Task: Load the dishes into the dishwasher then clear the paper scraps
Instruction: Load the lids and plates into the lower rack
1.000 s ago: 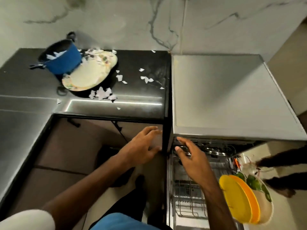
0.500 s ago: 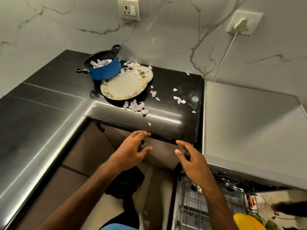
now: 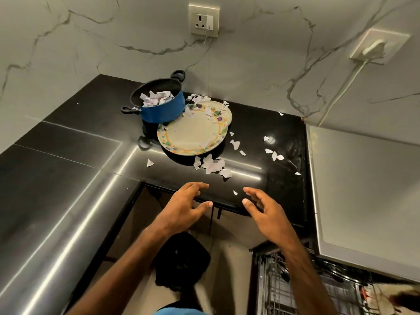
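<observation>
A blue pot (image 3: 161, 108) with paper scraps inside stands at the back of the black counter (image 3: 261, 178). Its base overlaps stacked cream plates (image 3: 193, 133) with a coloured rim. Torn paper scraps (image 3: 212, 165) lie on the plates and across the counter in front and to the right. My left hand (image 3: 184, 208) and my right hand (image 3: 264, 211) hover over the counter's front edge, fingers spread, holding nothing. The dishwasher's wire rack (image 3: 300, 289) shows at the lower right, pulled out.
The dishwasher's grey top (image 3: 368, 189) adjoins the counter on the right. A socket (image 3: 204, 20) and a plugged-in outlet (image 3: 379, 47) sit on the marble wall. The counter runs on to the left in an L. A dark object (image 3: 181, 260) lies on the floor below.
Both hands have left the dishwasher rack and risen forward to the counter's front edge. The view has swung up and left, so the yellow plates in the rack have gone out of sight.
</observation>
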The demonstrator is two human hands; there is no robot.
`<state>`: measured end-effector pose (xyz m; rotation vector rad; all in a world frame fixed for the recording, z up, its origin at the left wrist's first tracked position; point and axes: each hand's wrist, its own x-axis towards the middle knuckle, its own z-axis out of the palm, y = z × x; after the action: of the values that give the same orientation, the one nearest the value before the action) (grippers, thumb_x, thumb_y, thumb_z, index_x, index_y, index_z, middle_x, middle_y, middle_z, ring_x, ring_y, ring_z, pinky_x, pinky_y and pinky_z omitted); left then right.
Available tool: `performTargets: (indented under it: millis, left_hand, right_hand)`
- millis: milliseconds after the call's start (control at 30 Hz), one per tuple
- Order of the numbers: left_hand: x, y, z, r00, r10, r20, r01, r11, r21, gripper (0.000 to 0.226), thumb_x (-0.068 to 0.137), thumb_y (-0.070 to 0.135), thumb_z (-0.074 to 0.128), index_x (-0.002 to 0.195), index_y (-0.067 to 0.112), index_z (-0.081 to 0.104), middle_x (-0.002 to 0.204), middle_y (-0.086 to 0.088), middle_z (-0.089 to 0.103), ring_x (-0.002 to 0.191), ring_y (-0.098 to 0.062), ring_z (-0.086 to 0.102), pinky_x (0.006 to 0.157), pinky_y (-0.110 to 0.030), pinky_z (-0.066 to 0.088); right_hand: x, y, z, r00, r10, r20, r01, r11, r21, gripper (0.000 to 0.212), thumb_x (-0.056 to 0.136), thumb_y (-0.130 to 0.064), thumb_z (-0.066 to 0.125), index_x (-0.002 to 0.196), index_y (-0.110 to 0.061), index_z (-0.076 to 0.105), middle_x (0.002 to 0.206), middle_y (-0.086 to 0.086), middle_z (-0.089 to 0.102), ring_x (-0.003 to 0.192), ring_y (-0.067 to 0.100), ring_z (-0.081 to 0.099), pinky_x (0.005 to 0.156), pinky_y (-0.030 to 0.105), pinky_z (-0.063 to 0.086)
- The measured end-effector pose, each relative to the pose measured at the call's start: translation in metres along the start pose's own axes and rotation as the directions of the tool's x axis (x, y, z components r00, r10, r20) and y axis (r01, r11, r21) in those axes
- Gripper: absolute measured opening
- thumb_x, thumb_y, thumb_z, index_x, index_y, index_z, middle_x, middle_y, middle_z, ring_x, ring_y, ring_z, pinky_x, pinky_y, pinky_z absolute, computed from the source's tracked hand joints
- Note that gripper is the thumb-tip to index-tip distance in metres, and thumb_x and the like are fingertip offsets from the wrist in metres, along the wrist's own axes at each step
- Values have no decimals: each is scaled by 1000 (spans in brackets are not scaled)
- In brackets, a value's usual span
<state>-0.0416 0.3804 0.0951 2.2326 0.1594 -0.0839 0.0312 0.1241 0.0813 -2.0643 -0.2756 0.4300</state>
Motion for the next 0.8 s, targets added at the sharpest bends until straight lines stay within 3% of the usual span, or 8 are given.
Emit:
performTargets:
  millis: [100,267,400,567,667,800]
  left_hand:
    - [10,-6,-11,1000,-22,5,22,1000,-16,54,93,40,70,143,31,51,144,13,47,125,-1,51,97,-17,50]
    - [34,-14,-20,996,-85,42,87,995,-55,53,94,40,69,143,32,51,145,12,47,128,-5,51,102,-23,50]
    - [52,-13,-17,991,-128,43,132,986,-100,53,92,43,70,141,34,52,141,12,50,124,-4,53,101,-27,53]
    - [82,-12,-13,981,-192,32,194,974,-120,56,90,46,72,142,33,53,138,10,54,119,-3,56,98,-25,54]
    - [104,-12,-16,969,-245,17,245,960,-135,58,90,47,72,142,31,53,139,10,56,121,-4,57,101,-29,54]
    - [129,-13,-20,952,-303,-37,296,948,-120,55,90,48,71,140,30,54,140,9,56,118,-7,59,102,-33,53]
  right_hand:
    - [15,-10,7,1000,17,6,-17,999,35,37,100,-37,68,137,-41,62,137,-20,64,129,-4,57,116,34,46]
    - [40,-25,10,992,79,94,-85,995,60,37,101,-39,66,137,-44,61,138,-18,63,131,-1,56,115,33,45]
    - [80,-37,14,980,144,139,-169,968,186,36,100,-36,69,136,-34,65,128,-14,71,119,-4,64,110,31,50]
    - [167,-45,34,911,341,232,-412,771,485,35,97,-26,72,129,-13,68,118,6,77,112,18,73,108,41,53]
    - [213,-51,50,881,405,243,-471,713,520,40,100,-26,69,132,-3,63,122,12,74,111,25,73,104,40,56]
    - [256,-57,66,849,454,271,-525,657,541,37,102,-27,66,130,-3,63,122,17,73,111,30,72,89,35,60]
